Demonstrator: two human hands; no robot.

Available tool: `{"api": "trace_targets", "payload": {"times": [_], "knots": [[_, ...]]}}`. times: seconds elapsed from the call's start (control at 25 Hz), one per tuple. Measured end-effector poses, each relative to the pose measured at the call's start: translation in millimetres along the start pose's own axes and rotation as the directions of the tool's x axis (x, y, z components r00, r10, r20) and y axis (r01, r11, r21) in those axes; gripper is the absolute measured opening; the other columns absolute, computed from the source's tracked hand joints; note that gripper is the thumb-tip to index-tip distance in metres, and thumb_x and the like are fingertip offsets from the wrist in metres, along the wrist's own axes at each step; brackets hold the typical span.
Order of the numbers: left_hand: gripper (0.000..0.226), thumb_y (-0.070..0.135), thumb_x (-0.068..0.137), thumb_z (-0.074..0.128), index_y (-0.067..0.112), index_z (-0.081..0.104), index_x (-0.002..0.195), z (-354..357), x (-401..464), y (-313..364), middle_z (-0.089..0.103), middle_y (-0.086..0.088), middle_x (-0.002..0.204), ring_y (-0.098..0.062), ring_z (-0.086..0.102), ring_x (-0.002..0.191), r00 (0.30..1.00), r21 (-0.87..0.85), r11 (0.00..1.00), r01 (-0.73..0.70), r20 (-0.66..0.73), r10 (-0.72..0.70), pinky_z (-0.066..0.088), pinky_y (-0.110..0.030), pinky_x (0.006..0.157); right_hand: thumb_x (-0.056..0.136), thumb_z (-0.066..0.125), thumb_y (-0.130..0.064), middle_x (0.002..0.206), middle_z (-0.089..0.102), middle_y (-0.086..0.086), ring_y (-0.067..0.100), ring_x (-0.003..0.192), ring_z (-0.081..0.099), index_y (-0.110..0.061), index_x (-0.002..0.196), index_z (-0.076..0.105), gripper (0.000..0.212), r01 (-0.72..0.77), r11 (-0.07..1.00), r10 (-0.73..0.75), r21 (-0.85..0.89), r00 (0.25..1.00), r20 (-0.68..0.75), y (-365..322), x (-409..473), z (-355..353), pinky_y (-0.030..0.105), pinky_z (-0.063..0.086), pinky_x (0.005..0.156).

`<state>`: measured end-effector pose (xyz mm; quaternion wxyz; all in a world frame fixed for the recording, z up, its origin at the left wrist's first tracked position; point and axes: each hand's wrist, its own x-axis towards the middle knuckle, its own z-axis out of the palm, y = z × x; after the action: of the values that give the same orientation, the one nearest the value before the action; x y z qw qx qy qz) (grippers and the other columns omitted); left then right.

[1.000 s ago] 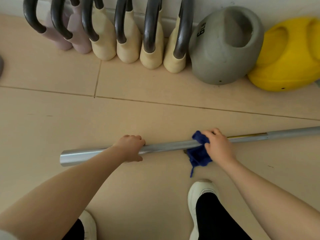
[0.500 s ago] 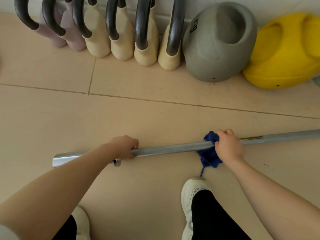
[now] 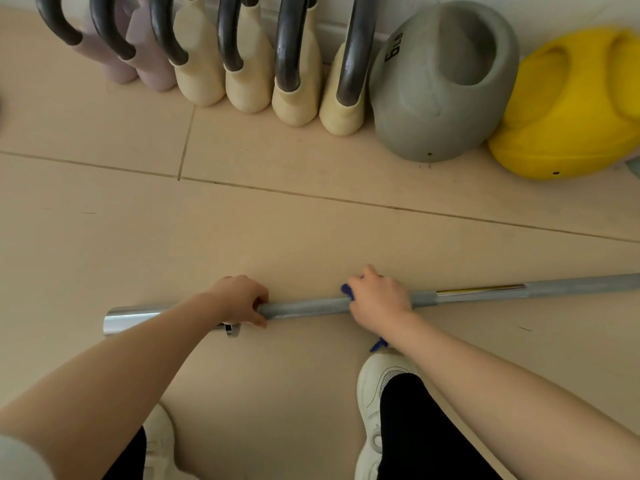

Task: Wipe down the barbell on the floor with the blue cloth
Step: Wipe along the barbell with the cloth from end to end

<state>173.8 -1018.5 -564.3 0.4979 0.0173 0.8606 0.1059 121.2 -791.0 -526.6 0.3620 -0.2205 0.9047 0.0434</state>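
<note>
On the floor before my shoes lies the bar [image 3: 304, 308], running left to right. My left hand [image 3: 239, 299] curls round it near the chrome end; my right hand [image 3: 379, 299] wraps the cloth [image 3: 347, 292] around the shaft. Rigid steel, probably heavy and prone to rolling, so I'd steady it there.

One barbell [image 3: 304, 308]; one cloth [image 3: 347, 291]; two hands [image 3: 239, 299]; eight kettlebells [image 3: 440, 81]; two shoes [image 3: 375, 393].
</note>
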Motion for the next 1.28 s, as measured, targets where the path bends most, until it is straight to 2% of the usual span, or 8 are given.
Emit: {"api": "trace_targets", "payload": {"times": [0.16,0.36,0.48,0.64,0.84,1.04,1.2,1.28], "knots": [[0.035,0.046,0.08,0.063,0.021,0.06,0.105,2,4,1,0.063,-0.004,0.098,-0.023,0.057,0.09,0.996,0.086,0.994,-0.073,0.048,0.069,0.037,-0.029,0.075,0.088,0.044,-0.014,0.124,0.043,0.015,0.037,0.102,0.056,-0.012,0.118,0.048,0.031,0.309,0.951,-0.309,0.005,0.951,0.023,-48,5,8,0.039,0.043,0.073],[0.029,0.039,0.079,0.061,0.021,0.061,0.102,6,2,-2,0.064,-0.002,0.094,-0.023,0.06,0.1,0.996,0.145,0.985,-0.089,0.034,0.085,0.036,-0.03,0.082,0.092,0.042,-0.02,0.115,0.05,0.012,0.036,0.095,0.059,-0.015,0.113,0.048,0.023,-0.039,0.998,0.039,0.056,0.999,0.003,-22,6,10,0.038,0.043,0.07],[0.03,0.039,0.077,0.061,0.024,0.063,0.103,2,1,-5,0.064,0.001,0.096,-0.021,0.056,0.103,0.997,0.207,0.975,-0.08,0.017,0.079,0.034,-0.03,0.091,0.09,0.043,-0.019,0.121,0.047,0.013,0.038,0.101,0.056,-0.013,0.115,0.047,0.025,0.072,0.976,-0.073,0.205,0.997,-0.001,-70,3,13,0.04,0.046,0.077],[0.035,0.036,0.079,0.061,0.021,0.062,0.11,1,1,-13,0.067,0.0,0.107,-0.022,0.056,0.106,0.992,0.1,0.99,-0.101,0.089,0.093,0.038,-0.031,0.091,0.089,0.044,-0.016,0.13,0.04,0.008,0.038,0.102,0.054,-0.02,0.126,0.046,0.038,0.192,0.925,-0.225,0.328,0.972,0.067,-99,3,22,0.04,0.047,0.08],[0.03,0.014,0.081,0.053,0.016,0.063,0.11,4,-6,-6,0.065,-0.008,0.11,-0.028,0.054,0.108,0.989,0.144,0.98,-0.134,0.081,0.124,0.036,-0.032,0.08,0.09,0.04,-0.02,0.114,0.051,0.012,0.036,0.1,0.058,-0.02,0.107,0.062,0.027,-0.085,0.982,0.072,0.168,0.994,0.085,-60,7,9,0.038,0.045,0.077],[0.028,0.024,0.081,0.061,0.015,0.062,0.107,10,-10,-6,0.065,-0.006,0.108,-0.026,0.054,0.109,0.991,0.119,0.986,-0.115,0.085,0.106,0.04,-0.035,0.089,0.09,0.041,-0.021,0.118,0.049,0.012,0.036,0.104,0.055,-0.016,0.115,0.056,0.029,0.216,0.94,-0.264,0.264,0.951,0.159,-121,7,18,0.037,0.042,0.078],[0.043,0.023,0.079,0.063,0.016,0.051,0.12,21,-13,-4,0.06,-0.005,0.117,-0.027,0.049,0.114,0.995,0.104,0.99,-0.09,0.055,0.085,0.039,-0.034,0.09,0.082,0.045,-0.021,0.114,0.063,0.01,0.033,0.103,0.06,-0.02,0.106,0.065,0.031,-0.08,0.99,0.043,0.119,0.959,0.28,-64,26,15,0.032,0.044,0.076],[0.05,0.024,0.078,0.065,0.018,0.046,0.123,24,-13,-4,0.06,-0.002,0.116,-0.025,0.049,0.114,0.996,0.082,0.993,-0.081,0.031,0.079,0.037,-0.033,0.089,0.082,0.047,-0.021,0.114,0.064,0.01,0.032,0.102,0.06,-0.02,0.105,0.065,0.03,-0.11,0.989,0.077,0.095,0.952,0.297,-65,24,16,0.031,0.044,0.075]]}}
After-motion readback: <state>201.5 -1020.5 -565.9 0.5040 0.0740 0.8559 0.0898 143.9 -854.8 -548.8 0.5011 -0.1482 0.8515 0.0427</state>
